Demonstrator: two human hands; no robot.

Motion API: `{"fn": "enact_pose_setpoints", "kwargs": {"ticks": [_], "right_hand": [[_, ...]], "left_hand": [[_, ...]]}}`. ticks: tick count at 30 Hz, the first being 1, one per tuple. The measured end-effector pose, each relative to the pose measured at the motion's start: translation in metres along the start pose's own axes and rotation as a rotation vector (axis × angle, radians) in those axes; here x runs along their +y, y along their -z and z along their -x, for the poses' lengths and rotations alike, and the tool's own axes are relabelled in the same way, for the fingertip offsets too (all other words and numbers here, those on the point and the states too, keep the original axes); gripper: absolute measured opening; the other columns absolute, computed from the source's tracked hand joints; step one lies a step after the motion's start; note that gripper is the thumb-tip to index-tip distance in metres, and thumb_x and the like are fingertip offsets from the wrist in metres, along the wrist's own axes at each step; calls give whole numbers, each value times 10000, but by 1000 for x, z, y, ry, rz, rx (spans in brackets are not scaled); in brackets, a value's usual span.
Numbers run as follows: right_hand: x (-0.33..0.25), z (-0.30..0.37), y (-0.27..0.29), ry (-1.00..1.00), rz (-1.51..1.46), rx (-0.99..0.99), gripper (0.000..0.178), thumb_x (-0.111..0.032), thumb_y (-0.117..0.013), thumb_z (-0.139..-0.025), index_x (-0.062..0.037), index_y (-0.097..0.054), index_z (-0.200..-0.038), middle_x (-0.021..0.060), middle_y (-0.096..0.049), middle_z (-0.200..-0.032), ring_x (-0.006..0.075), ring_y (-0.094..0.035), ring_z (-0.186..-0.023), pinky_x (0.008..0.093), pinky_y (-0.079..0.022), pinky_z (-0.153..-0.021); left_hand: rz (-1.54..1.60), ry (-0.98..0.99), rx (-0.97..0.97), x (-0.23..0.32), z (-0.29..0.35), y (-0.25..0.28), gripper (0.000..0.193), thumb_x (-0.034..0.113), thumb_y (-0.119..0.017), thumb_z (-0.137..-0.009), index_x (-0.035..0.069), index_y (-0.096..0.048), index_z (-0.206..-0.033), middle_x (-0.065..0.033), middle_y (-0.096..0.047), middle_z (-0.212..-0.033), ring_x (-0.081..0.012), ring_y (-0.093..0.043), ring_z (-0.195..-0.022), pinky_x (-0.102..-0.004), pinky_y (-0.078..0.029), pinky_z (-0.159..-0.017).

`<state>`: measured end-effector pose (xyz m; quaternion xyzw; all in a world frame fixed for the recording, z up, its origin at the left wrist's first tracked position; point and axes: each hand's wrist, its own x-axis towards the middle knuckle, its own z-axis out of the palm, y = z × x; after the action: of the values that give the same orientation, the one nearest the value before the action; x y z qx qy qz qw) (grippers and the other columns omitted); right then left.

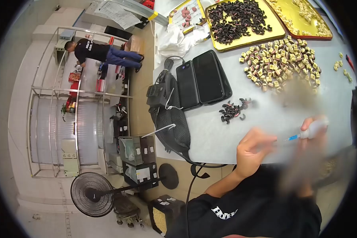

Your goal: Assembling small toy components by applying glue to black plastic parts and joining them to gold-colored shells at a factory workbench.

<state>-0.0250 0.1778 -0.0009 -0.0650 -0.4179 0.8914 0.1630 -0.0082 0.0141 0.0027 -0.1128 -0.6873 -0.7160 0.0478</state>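
Note:
My left hand (252, 152) is raised over the near edge of the table, thumb and fingers pinched together. Whatever sits between its fingertips is too small and blurred to make out. Opposite it, my right hand (308, 126) is wrapped around a white squeeze bottle (318, 127) with a blue needle tip (292, 137). That tip points left toward my left fingertips, a short gap away. Motion blurs part of the right hand and forearm. Beyond the hands lie a small pile of black curved pieces (231, 112) and a large heap of pale yellow and dark blocks (281, 61).
A yellow tray (281, 29) holds black curved pieces; another yellow tray (301, 27) holds pale pieces. Two black phones (208, 77), a black mesh pouch (172, 127) and cables lie left. Crumpled white tissue (176, 41) is behind. A standing fan (93, 194) and another person (95, 51) are farther off.

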Motion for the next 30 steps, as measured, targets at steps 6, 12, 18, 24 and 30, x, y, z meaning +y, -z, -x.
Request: {"fn": "enact_pose_setpoints", "kwargs": {"ticks": [6,12,18,24,30], "right_hand": [[-1,-1,0,17,-12,-15,393,-424,-365,-958,-39,-391,-1032,105,-538,-791,28,-327,-416,145,-263,-383],[1,-2,2,42,-45,-62,375,-407,-390,-955,-46,-387,-1056,106,-542,-801,32,-344,-425,147,-279,-389],[0,-3,1,27,-65,-69,359,-395,-396,-956,-50,-391,-1055,105,-546,-800,31,-347,-426,147,-282,-392],[-1,-2,0,17,-46,-48,352,-392,-388,-959,-51,-394,-1047,101,-552,-789,30,-343,-421,146,-277,-387],[-2,-2,-1,11,-45,-44,347,-391,-383,-961,-53,-392,-1038,104,-557,-783,29,-339,-417,145,-273,-386]], "left_hand": [[10,1,11,1,-2,-2,250,38,-717,-729,-16,-641,-962,-55,-517,-837,-131,-474,-749,-239,-404,-700],[24,21,25,2,-1,-3,249,51,-719,-733,-15,-640,-959,-55,-520,-836,-132,-483,-740,-239,-403,-687],[-9,7,17,0,-1,-2,245,53,-720,-734,-14,-641,-956,-57,-526,-835,-133,-487,-737,-240,-404,-684],[7,15,21,0,0,-2,245,49,-721,-732,-13,-641,-955,-58,-529,-836,-133,-483,-741,-242,-404,-692],[22,26,22,2,-1,-4,247,44,-720,-731,-15,-639,-956,-57,-526,-840,-133,-476,-749,-245,-405,-703]]}}
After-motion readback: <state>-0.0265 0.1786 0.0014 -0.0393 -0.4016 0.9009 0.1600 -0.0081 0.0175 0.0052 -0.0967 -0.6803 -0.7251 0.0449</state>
